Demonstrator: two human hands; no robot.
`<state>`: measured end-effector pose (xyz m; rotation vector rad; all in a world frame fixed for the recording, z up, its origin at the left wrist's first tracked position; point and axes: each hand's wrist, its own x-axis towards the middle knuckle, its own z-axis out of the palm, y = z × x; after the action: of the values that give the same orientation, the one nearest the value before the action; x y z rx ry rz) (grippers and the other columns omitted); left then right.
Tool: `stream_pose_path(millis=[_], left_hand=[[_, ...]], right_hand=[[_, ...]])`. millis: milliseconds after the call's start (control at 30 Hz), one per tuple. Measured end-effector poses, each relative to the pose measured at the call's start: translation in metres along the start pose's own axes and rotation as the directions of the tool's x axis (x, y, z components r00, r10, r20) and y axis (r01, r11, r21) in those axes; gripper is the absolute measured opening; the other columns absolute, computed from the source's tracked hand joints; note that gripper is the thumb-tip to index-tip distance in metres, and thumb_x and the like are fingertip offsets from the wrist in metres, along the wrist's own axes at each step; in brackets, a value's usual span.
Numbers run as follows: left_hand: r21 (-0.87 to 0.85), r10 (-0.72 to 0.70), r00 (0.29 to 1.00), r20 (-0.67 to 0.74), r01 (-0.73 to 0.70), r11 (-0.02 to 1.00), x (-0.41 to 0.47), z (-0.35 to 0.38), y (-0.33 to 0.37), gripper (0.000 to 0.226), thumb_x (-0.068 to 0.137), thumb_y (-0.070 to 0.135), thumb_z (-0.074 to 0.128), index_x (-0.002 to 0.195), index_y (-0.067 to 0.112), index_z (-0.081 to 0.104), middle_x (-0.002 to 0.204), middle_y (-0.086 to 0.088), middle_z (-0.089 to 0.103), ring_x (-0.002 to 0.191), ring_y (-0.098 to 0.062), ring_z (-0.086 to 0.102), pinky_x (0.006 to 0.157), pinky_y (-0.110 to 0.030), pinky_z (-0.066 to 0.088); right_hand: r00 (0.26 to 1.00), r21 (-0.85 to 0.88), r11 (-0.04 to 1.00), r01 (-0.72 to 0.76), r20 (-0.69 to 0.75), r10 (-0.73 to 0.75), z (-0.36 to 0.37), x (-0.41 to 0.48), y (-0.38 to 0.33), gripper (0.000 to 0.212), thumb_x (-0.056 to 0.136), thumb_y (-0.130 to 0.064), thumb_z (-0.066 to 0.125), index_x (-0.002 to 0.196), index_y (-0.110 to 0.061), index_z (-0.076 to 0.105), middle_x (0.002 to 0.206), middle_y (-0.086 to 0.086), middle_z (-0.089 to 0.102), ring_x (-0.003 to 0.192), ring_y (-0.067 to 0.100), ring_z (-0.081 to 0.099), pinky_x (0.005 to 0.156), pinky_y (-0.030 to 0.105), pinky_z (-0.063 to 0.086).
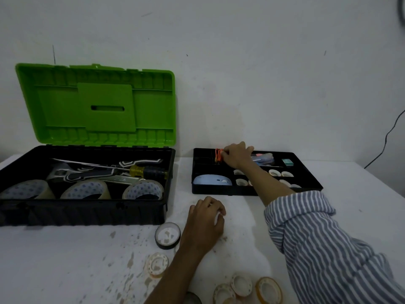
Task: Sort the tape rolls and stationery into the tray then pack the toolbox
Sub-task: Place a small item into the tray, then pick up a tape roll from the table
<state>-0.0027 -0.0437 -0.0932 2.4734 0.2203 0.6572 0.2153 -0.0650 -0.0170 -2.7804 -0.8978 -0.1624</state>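
A black compartment tray (306, 185) lies on the white table at the right. My right hand (236, 156) reaches into its far left compartment and pinches a small orange bundle (218, 155). Several small tape rolls (275, 172) and a pale blue oval object (211, 180) sit in the tray. My left hand (205, 222) rests curled on the table in front of the tray, holding something white that is mostly hidden. The toolbox (87, 212) stands open at the left with its green lid (98, 104) up.
Three large clear tape rolls (85, 189) and hand tools (140, 171) lie in the toolbox. A black-rimmed roll (167, 235) and several small rolls (241, 285) lie loose on the near table. A black cable (385, 139) hangs on the wall at right.
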Motion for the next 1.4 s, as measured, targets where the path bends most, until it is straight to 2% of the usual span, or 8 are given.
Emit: stream_pose_path(millis=[200,367,567,700,867,1100,1300,1400], left_hand=[[-0.005,0.020,1.000,-0.007,-0.020,1.000,-0.001,-0.001,0.001,0.016,0.081,0.017,0.043,0.085,0.022,0.057,0.093,0.009,0.053,0.088,-0.011,0.048,0.081,-0.026,0.032],[0.002,0.029,1.000,0.008,-0.029,1.000,-0.003,-0.003,0.005,0.024,0.078,0.014,0.037,0.084,0.017,0.060,0.092,0.004,0.057,0.084,-0.017,0.050,0.078,-0.030,0.034],[0.037,0.063,0.994,0.086,-0.066,0.997,-0.011,-0.013,0.007,0.038,0.077,0.015,0.031,0.097,0.013,0.063,0.103,0.001,0.059,0.095,-0.018,0.050,0.080,-0.028,0.030],[0.110,0.097,0.986,0.138,-0.113,0.988,-0.018,-0.027,0.004,0.031,0.070,0.006,0.042,0.091,0.006,0.066,0.093,-0.010,0.065,0.084,-0.030,0.059,0.076,-0.037,0.047],[0.359,0.129,0.991,0.036,-0.133,0.924,-0.038,-0.051,0.008,0.018,0.056,0.002,0.061,0.074,0.007,0.064,0.073,-0.009,0.063,0.061,-0.028,0.059,0.054,-0.032,0.048],[0.644,0.070,0.998,0.003,-0.055,0.763,-0.056,-0.072,0.009,0.035,0.040,0.011,0.084,0.056,0.008,0.053,0.053,-0.010,0.051,0.042,-0.023,0.048,0.037,-0.022,0.033],[0.754,-0.185,0.981,0.063,0.075,0.653,-0.058,-0.072,0.018,0.015,0.090,0.009,0.045,0.096,0.011,0.058,0.098,-0.004,0.062,0.091,-0.017,0.060,0.069,-0.023,0.044],[0.664,-0.028,0.998,0.052,-0.014,0.748,-0.050,-0.069,0.018,0.018,0.064,-0.004,0.072,0.062,0.010,0.062,0.061,-0.006,0.062,0.054,-0.017,0.060,0.045,-0.020,0.034]], right_hand=[[0.910,0.420,0.876,0.236,-0.412,-0.048,-0.007,-0.053,0.010,0.015,0.090,-0.020,0.054,0.092,-0.009,0.064,0.077,0.006,0.067,0.075,0.021,0.059,0.077,0.036,0.043],[0.884,0.285,0.895,0.344,-0.421,-0.205,-0.007,-0.128,0.038,0.023,0.088,-0.026,0.060,0.072,-0.010,0.062,0.047,0.001,0.052,0.043,0.008,0.041,0.045,0.022,0.032],[0.977,0.279,0.945,0.169,-0.171,-0.124,0.005,-0.186,0.098,0.026,0.090,-0.029,0.059,0.066,-0.023,0.052,0.045,-0.008,0.041,0.043,0.008,0.040,0.048,0.016,0.029],[0.979,0.410,0.909,0.071,-0.203,0.015,0.007,-0.205,0.116,0.022,0.087,-0.021,0.063,0.068,-0.018,0.052,0.048,-0.008,0.043,0.044,0.008,0.038,0.049,0.014,0.030],[0.974,0.310,0.946,0.095,-0.227,-0.023,0.006,-0.217,0.108,0.014,0.089,-0.019,0.057,0.077,-0.013,0.056,0.053,-0.009,0.042,0.050,0.006,0.040,0.048,0.014,0.029],[0.973,0.299,0.952,0.066,-0.230,0.005,0.005,-0.231,0.102,0.012,0.090,-0.018,0.054,0.086,-0.008,0.059,0.064,-0.002,0.052,0.061,0.014,0.048,0.051,0.010,0.027],[0.973,0.301,0.952,0.055,-0.229,0.016,0.003,-0.237,0.100,0.014,0.090,-0.019,0.054,0.090,-0.008,0.061,0.068,-0.001,0.054,0.064,0.014,0.049,0.053,0.011,0.029],[0.972,0.294,0.954,0.053,-0.234,0.018,0.005,-0.236,0.100,0.015,0.090,-0.019,0.054,0.092,-0.007,0.062,0.070,0.000,0.057,0.066,0.014,0.051,0.057,0.018,0.034]])
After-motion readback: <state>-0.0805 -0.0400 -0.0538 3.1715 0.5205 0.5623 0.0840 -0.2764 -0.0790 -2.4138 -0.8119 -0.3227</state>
